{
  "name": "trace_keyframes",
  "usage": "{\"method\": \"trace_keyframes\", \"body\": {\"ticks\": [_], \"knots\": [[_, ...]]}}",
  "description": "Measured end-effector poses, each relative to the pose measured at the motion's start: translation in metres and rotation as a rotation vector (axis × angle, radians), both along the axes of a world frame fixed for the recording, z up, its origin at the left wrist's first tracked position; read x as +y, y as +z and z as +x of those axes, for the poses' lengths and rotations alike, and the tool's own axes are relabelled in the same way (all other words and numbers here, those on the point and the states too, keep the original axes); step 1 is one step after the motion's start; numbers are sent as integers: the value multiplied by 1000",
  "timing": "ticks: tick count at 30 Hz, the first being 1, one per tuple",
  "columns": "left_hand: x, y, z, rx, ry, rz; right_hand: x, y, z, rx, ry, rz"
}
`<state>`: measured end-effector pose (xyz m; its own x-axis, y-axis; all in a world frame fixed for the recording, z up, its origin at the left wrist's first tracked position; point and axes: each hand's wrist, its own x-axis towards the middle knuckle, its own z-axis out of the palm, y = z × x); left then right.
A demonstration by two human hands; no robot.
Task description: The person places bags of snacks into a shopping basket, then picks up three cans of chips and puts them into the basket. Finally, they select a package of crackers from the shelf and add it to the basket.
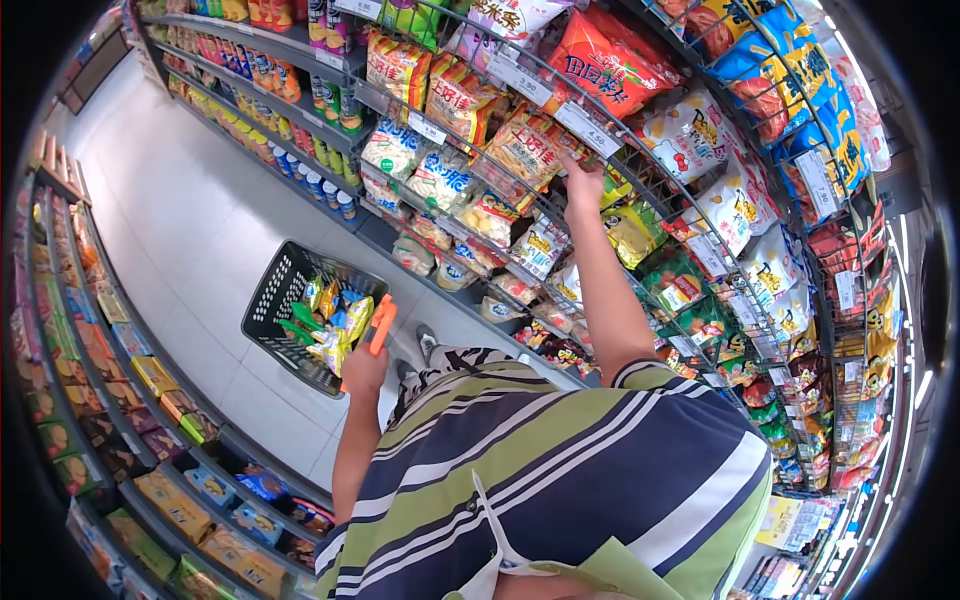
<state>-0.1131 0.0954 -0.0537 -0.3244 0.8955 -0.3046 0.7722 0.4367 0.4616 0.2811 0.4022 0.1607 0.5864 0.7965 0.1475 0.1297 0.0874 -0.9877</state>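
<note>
My left hand (366,371) is closed around the orange handle (381,325) of a black shopping basket (270,290). Inside the basket lie several snack bags (346,328), yellow, green and white. My right hand (583,188) reaches up to the shelf rack, with a finger stretched out at the right edge of an orange-and-yellow snack bag (527,150). Its other fingers are partly hidden. Just above that hand, a price tag (587,128) hangs on the rack's wire rail, below a red snack bag (609,65).
Wire racks with white snack bags (727,205) and blue bags (815,90) rise on the right. Cans and tubs fill a shelf (290,110) at the back. Low shelves of boxed goods (170,400) curve along the left. A pale tiled floor (190,200) runs between them.
</note>
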Motion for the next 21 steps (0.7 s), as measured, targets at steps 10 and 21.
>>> {"method": "trace_keyframes", "body": {"ticks": [10,21], "knots": [[1,-7,0,-3,8,24,19,7,22,259,330,-250],[-2,-6,4,16,-2,8,21,13,35,194,442,-404]]}}
